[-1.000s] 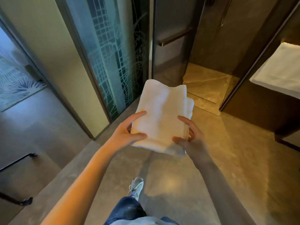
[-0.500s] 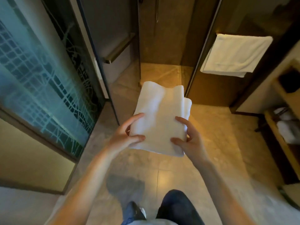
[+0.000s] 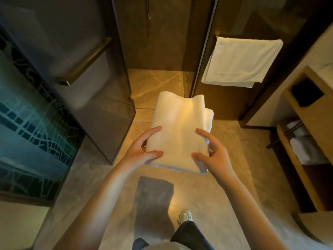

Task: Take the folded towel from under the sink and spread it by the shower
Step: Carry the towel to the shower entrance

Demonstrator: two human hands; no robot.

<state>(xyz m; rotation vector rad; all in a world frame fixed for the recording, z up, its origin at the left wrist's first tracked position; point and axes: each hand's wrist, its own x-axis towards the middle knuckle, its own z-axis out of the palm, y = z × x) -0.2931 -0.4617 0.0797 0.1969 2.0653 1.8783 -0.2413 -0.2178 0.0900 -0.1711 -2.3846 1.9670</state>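
So you're standing on a tan stone-tile floor (image 3: 207, 195) in a dim, warm-lit bathroom, one shoe (image 3: 185, 214) poking out at the bottom of the view. Closest up are your two hands. Your left hand (image 3: 139, 152) has its grip clamped on the near left corner of the folded towel (image 3: 178, 130), thumb on top, fingers tucked underneath. Your right hand (image 3: 214, 154) does the same on the near right corner.

The towel isn't down yet. It's held in the air in front of you, a thick white stack with its long axis running straight away from you toward the shower (image 3: 155, 83). Both hands sit at the near short end, about equally close, so the far end just hangs out unsupported over the shower threshold.

That's the bit that matters, I'd say: the floor right below and just ahead of the towel is where it should go, so you'd probably let the folds drop away from you.

Further out, the glass shower door (image 3: 93, 98) stands on your left, and a hanging towel (image 3: 241, 62) sits on the right, with shelves (image 3: 304, 141) beside it.
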